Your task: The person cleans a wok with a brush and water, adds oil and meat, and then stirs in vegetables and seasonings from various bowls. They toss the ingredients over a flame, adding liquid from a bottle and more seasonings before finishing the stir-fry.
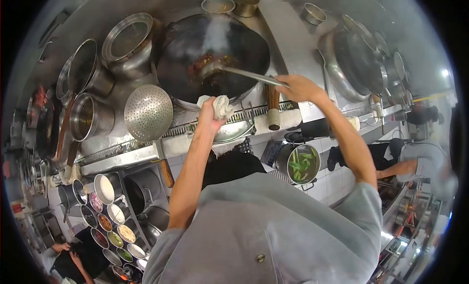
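Note:
A large dark wok sits on the stove ahead of me, with steam rising from browned food pieces in it. My right hand is closed round the handle of a metal ladle, whose bowl rests among the food. At the wok's near rim, my left hand grips a folded white cloth; the cloth hides the part of the rim beneath it. A bamboo wok brush stands just below my right hand.
Left of the wok are a perforated skimmer, a metal pot and a strainer over another pot. Several ingredient bowls stand lower left. A pot of green vegetables is at lower right. Other people are at both sides.

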{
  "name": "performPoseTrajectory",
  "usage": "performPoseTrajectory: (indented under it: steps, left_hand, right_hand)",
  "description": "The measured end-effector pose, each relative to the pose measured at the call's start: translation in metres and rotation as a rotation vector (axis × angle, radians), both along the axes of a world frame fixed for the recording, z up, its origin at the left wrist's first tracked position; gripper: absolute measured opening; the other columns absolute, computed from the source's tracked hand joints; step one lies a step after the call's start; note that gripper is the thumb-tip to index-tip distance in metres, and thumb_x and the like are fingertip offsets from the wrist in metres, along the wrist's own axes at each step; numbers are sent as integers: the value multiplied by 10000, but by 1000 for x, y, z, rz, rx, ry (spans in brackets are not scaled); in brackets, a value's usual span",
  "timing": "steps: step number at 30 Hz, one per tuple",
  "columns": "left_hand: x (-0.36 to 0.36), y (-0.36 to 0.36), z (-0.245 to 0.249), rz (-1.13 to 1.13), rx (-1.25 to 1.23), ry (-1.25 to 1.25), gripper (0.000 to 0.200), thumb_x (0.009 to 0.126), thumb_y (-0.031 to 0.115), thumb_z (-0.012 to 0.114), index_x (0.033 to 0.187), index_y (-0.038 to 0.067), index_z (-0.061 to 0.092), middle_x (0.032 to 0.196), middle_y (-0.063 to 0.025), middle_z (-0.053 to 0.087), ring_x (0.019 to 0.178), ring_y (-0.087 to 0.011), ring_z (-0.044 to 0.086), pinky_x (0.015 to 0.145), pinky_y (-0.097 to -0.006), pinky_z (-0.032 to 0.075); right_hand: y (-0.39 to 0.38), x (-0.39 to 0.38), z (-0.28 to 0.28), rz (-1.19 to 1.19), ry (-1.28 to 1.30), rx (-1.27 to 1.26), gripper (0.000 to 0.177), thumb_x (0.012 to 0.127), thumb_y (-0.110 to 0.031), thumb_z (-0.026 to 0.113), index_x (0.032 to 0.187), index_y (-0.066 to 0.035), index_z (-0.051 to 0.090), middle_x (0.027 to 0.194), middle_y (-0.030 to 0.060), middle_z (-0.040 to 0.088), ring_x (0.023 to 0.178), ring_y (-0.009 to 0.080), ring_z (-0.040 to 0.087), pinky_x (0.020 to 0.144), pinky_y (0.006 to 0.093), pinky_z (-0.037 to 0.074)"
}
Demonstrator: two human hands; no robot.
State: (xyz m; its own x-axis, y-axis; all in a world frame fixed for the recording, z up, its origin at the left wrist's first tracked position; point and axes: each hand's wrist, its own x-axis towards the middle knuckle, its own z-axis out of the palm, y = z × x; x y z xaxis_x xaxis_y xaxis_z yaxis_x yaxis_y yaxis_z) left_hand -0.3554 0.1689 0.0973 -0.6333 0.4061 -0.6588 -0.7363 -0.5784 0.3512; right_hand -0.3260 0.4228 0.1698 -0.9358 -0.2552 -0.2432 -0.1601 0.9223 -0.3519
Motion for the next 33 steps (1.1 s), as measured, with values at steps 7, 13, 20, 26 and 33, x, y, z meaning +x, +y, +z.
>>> performPoseTrajectory:
  steps: [7,13,20,26,33]
  left_hand:
    - [64,-4,-1,117,-115,96,146,912,199,497,958,85,576,867,-68,626,822,-215,629,714,-398,540]
    - [4,-5,-7,37,-46,-25,117,876,199,512,821,134,592,744,-30,616,681,-198,607,595,-373,509]
    - [17,-13,-10,-88,96,-69,198,900,202,450,770,109,567,716,-34,593,663,-217,583,607,-380,503]
    - [43,-4,-4,103,-88,-23,148,883,163,541,977,51,562,918,-78,611,831,-224,624,759,-377,530]
    - [16,-24,-17,-63,-84,40,176,907,233,480,880,93,582,816,-63,626,815,-206,622,718,-361,519]
  right_hand:
    - [-18,24,-8,-277,173,-78,377,899,-287,550,1213,-78,564,1000,231,638,919,422,602,801,483,477]
    - [-6,48,39,-262,-115,-58,383,903,-290,550,1222,-80,572,930,200,669,874,398,624,801,441,478]
    - [21,26,41,14,-170,-103,378,911,-264,535,1201,-25,570,887,227,640,815,396,607,739,422,464]
    - [-23,-11,-28,-269,151,50,401,893,-296,544,1192,-30,557,935,242,640,876,424,603,774,468,478]
    - [-9,43,14,-240,33,-102,398,899,-314,548,1226,-89,565,976,213,650,908,399,610,798,449,475]
